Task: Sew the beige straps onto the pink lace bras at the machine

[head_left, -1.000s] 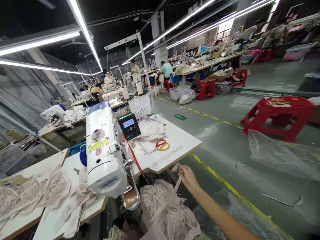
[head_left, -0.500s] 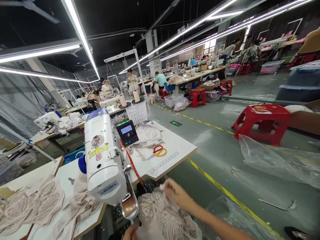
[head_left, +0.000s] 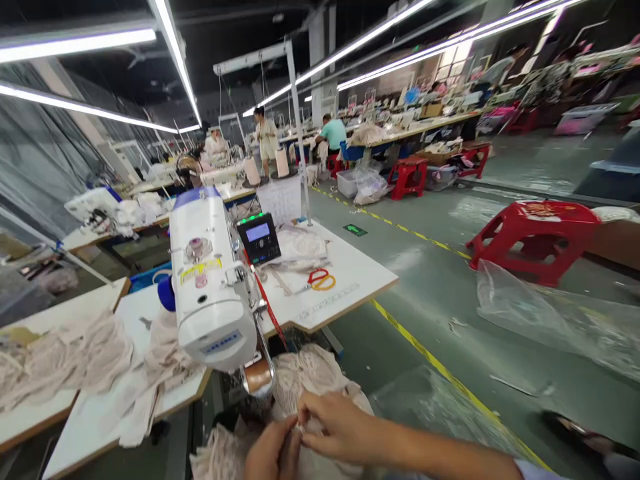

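My left hand (head_left: 274,448) and my right hand (head_left: 334,427) meet low in the view, fingers pinched together on beige lace fabric (head_left: 315,370). The fabric hangs bunched below and behind the hands, beside the sewing machine's free arm. Just left of it stands the white sewing machine (head_left: 210,293), its needle area partly hidden by the head. More beige cloth spreads at the lower left of my hands. Exactly which edge lies between the fingertips is too small and blurred to make out.
Orange-and-red scissors (head_left: 321,280) lie on the white table (head_left: 360,263), near a control panel (head_left: 259,239). Beige lace pieces (head_left: 85,353) cover the left table. A red stool (head_left: 535,237) and clear plastic sheeting (head_left: 530,320) are on the floor at right. Several people sit or stand farther back.
My right hand has come down and left to meet my left hand, which has risen further into view. The fabric has shifted with them. The camera view has tilted slightly.
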The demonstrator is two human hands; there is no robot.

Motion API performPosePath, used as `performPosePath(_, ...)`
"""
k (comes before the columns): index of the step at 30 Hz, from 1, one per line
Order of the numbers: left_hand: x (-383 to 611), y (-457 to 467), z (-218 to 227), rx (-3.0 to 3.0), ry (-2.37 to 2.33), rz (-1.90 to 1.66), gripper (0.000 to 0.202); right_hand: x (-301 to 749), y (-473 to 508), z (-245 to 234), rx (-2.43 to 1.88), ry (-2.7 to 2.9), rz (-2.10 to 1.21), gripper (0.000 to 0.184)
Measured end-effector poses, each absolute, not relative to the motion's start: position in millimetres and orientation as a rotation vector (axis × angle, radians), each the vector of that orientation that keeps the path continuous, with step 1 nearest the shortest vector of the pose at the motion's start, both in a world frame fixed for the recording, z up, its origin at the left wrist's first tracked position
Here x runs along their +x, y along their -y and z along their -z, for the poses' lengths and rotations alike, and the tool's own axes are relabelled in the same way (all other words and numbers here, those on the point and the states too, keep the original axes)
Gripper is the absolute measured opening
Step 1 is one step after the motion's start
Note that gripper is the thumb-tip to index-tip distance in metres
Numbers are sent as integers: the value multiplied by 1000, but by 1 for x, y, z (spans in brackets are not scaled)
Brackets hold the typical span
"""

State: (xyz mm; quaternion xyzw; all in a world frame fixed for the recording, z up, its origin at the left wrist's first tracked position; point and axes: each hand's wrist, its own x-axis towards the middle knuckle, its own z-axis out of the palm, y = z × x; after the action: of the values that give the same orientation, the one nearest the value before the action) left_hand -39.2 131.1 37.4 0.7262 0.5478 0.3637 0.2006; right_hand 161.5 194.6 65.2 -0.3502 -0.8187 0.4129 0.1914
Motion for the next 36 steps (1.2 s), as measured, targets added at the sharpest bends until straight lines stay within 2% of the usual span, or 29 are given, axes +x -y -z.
performPosePath(2,-40,-128,-49,2026,-1465,-907,28,162,-196,-66,-957,2271,-1250,24)
performPosePath(6,-38,-124,-61,1953,-1590,-841,27,163,-201,-63,-876,2252,-1356,19)
performPosePath(15,-43,-123,-58,1905,-1523,-764,27,161,-201,-61,-808,2208,-1255,13)
performPosePath(19,-53,-124,-63,1903,-1504,-740,28,164,-213,-49,-896,1952,-1537,19)
performPosePath(22,-57,-121,-72,1878,-1539,-713,22,164,-220,-51,-684,1994,-1691,22)
performPosePath(27,-56,-120,-84,1974,-1482,-700,12,156,-216,-67,-278,2373,-1405,13)
performPosePath(36,-63,-115,-88,1975,-1489,-800,9,146,-205,-58,-133,2543,-954,20)
